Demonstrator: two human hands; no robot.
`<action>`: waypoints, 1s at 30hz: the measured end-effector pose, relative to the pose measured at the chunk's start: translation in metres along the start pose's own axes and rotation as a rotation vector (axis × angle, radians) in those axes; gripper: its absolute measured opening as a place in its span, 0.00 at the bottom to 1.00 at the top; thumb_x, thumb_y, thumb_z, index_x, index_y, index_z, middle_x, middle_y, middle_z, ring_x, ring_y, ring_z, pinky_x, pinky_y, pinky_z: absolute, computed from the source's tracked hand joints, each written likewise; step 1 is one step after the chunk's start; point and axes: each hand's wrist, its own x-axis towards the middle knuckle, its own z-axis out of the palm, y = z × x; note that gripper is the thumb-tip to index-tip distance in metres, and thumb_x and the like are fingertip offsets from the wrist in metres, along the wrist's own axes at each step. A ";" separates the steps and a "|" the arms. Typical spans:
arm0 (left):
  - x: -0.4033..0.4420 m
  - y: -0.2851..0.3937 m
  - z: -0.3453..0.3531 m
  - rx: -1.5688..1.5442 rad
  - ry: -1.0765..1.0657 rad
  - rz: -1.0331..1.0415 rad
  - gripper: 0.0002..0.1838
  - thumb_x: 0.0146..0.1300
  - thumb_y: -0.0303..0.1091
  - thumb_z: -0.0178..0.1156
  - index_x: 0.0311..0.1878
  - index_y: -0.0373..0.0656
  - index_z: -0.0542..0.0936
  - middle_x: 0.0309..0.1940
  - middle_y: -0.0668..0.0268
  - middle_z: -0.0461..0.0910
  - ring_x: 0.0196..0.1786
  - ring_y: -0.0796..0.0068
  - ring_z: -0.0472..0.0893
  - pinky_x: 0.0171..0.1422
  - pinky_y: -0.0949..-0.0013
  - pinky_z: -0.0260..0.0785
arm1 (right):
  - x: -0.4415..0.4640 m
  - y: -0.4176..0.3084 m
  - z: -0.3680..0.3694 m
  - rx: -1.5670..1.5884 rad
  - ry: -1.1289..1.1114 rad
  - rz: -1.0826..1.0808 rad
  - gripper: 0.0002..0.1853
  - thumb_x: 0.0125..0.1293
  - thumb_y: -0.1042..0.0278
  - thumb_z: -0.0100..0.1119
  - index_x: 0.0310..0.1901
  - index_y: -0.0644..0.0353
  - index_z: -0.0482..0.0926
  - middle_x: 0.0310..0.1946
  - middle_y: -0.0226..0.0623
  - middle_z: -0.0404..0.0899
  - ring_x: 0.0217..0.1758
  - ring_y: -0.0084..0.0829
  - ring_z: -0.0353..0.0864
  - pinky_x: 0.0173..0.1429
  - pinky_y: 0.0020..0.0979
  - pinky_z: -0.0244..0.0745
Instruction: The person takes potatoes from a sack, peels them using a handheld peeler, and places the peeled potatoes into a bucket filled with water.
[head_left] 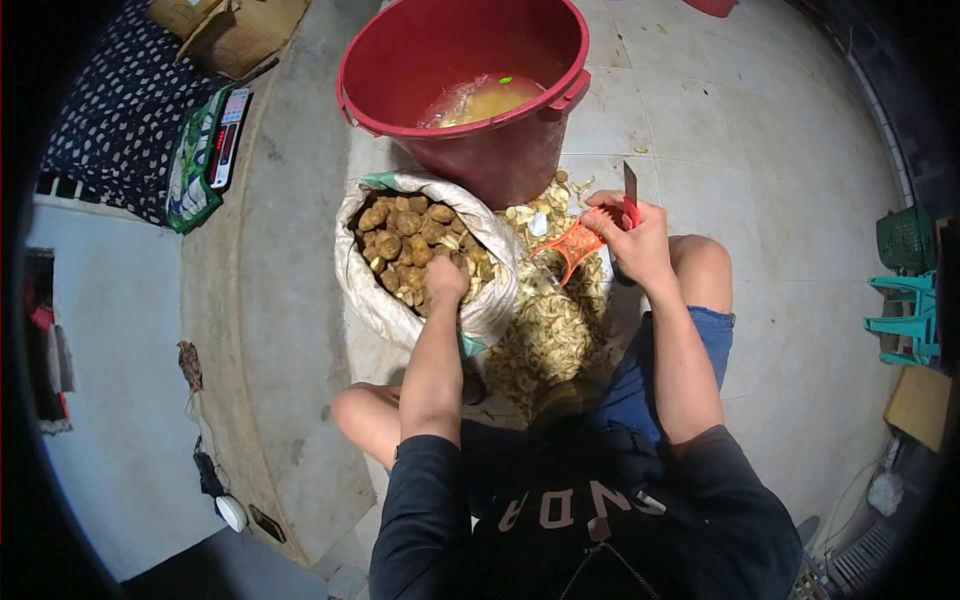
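Note:
My left hand [446, 280] reaches into a white woven sack [375, 298] of brown, unpeeled potatoes [402, 235]. Its fingers are curled down among them, and whatever they hold is hidden. My right hand [640, 240], raised over my knee, is closed around the red handle of a knife [630, 184], blade pointing up. An orange perforated plastic piece [574, 246] is beside that hand's fingers; whether I grip it too, I cannot tell. Below it, a heap of pale peelings [548, 335] lies between my legs and the sack.
Just beyond the sack stands a large red tub [470, 165] with yellowish contents in liquid. A low concrete ledge [290, 300] runs along the left, with a digital scale [229, 138] near its far end. At right are a turquoise plastic stool [905, 318] and a green basket [903, 238].

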 end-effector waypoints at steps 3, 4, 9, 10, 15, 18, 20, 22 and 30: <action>-0.002 -0.010 0.002 -0.135 0.094 0.014 0.24 0.53 0.29 0.67 0.55 0.36 0.78 0.46 0.46 0.82 0.48 0.50 0.82 0.58 0.56 0.74 | 0.003 0.003 -0.004 -0.061 -0.014 0.010 0.11 0.59 0.67 0.71 0.39 0.64 0.84 0.24 0.30 0.81 0.28 0.17 0.74 0.35 0.24 0.71; 0.002 -0.023 0.013 -0.131 0.093 0.010 0.24 0.53 0.29 0.67 0.55 0.36 0.78 0.46 0.46 0.82 0.48 0.50 0.82 0.58 0.56 0.74 | 0.004 0.006 -0.004 -0.070 -0.021 0.025 0.11 0.59 0.66 0.71 0.40 0.64 0.84 0.24 0.31 0.81 0.27 0.17 0.73 0.34 0.24 0.71; -0.003 -0.052 0.029 -1.344 -0.080 -0.098 0.24 0.64 0.24 0.57 0.64 0.40 0.70 0.52 0.59 0.79 0.51 0.65 0.80 0.54 0.64 0.74 | 0.001 0.000 -0.002 -0.073 -0.005 -0.023 0.13 0.59 0.66 0.71 0.41 0.64 0.84 0.23 0.34 0.81 0.25 0.18 0.72 0.33 0.26 0.70; -0.018 -0.046 0.017 -1.674 -0.163 -0.198 0.24 0.66 0.23 0.55 0.67 0.42 0.68 0.54 0.60 0.78 0.52 0.64 0.79 0.54 0.62 0.75 | -0.001 -0.003 0.000 -0.074 -0.009 -0.044 0.13 0.58 0.65 0.71 0.41 0.64 0.84 0.23 0.35 0.81 0.25 0.19 0.73 0.33 0.27 0.70; -0.056 -0.021 -0.014 -2.134 -0.425 0.077 0.26 0.68 0.24 0.54 0.69 0.40 0.64 0.58 0.54 0.73 0.55 0.61 0.78 0.58 0.57 0.74 | -0.005 -0.004 0.009 -0.161 -0.106 -0.052 0.14 0.58 0.66 0.71 0.42 0.65 0.83 0.26 0.37 0.82 0.28 0.23 0.76 0.36 0.28 0.72; -0.067 0.001 -0.009 -2.103 -0.399 0.063 0.25 0.66 0.24 0.57 0.66 0.37 0.65 0.57 0.54 0.75 0.53 0.63 0.79 0.59 0.58 0.74 | -0.010 -0.007 0.014 -0.191 -0.121 -0.093 0.13 0.58 0.67 0.71 0.43 0.64 0.83 0.27 0.36 0.83 0.30 0.22 0.77 0.37 0.28 0.73; -0.089 0.016 -0.002 -1.566 -0.522 0.053 0.19 0.63 0.25 0.62 0.57 0.36 0.72 0.45 0.58 0.81 0.41 0.69 0.82 0.46 0.66 0.78 | -0.014 -0.015 0.010 -0.245 -0.141 -0.109 0.13 0.59 0.67 0.70 0.43 0.64 0.83 0.29 0.37 0.83 0.30 0.23 0.78 0.39 0.28 0.74; -0.121 0.031 0.023 -1.286 -0.621 0.073 0.14 0.61 0.21 0.62 0.50 0.37 0.77 0.37 0.59 0.84 0.39 0.71 0.83 0.40 0.71 0.77 | -0.015 -0.013 0.008 -0.254 -0.138 -0.101 0.13 0.60 0.67 0.70 0.43 0.65 0.83 0.30 0.38 0.84 0.32 0.24 0.80 0.40 0.28 0.75; -0.126 -0.008 0.108 -0.279 -0.155 0.549 0.26 0.47 0.47 0.72 0.45 0.39 0.82 0.35 0.56 0.85 0.38 0.61 0.85 0.47 0.64 0.76 | -0.017 -0.007 -0.003 -0.198 -0.071 -0.039 0.14 0.57 0.67 0.71 0.42 0.64 0.83 0.32 0.49 0.84 0.32 0.39 0.85 0.40 0.33 0.76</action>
